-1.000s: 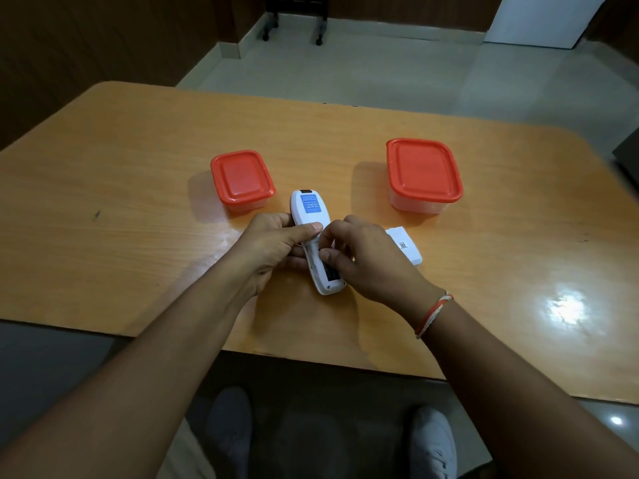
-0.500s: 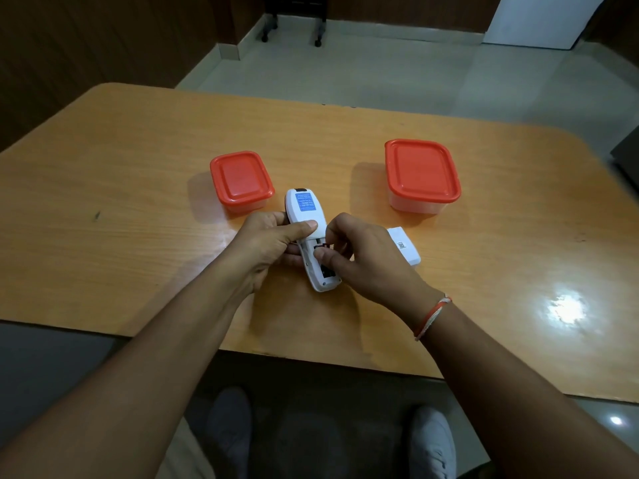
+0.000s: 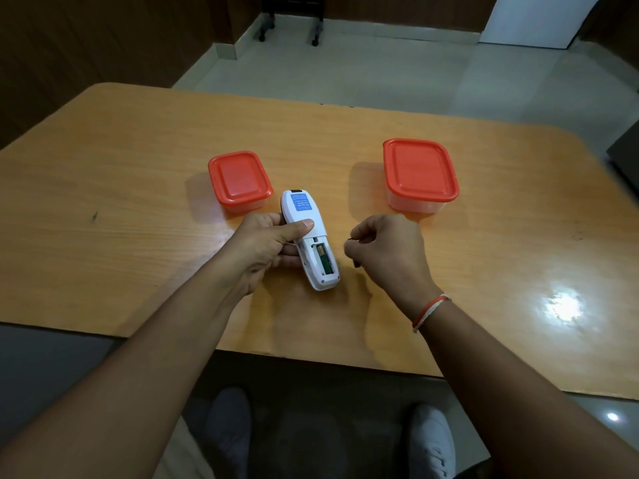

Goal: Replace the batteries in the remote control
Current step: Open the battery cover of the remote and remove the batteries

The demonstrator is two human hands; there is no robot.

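A white remote control [image 3: 306, 236], back up with its battery bay uncovered and one battery [image 3: 324, 261] seen inside, is gripped by the left hand [image 3: 268, 248] above the worktop [image 3: 138, 188], while a small dark object, possibly a battery, is pinched in the right hand [image 3: 389, 252] between two red-lidded containers [image 3: 239, 179] [image 3: 419, 174].

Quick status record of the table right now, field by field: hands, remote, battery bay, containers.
left hand: grips the remote control, back side up
right hand: apart from the remote, fingers curled round a small dark item, mostly hidden
battery bay: open, one battery visible, other slot looks empty
containers: small red-lidded box, large red-lidded box, both closed
table: orange wood
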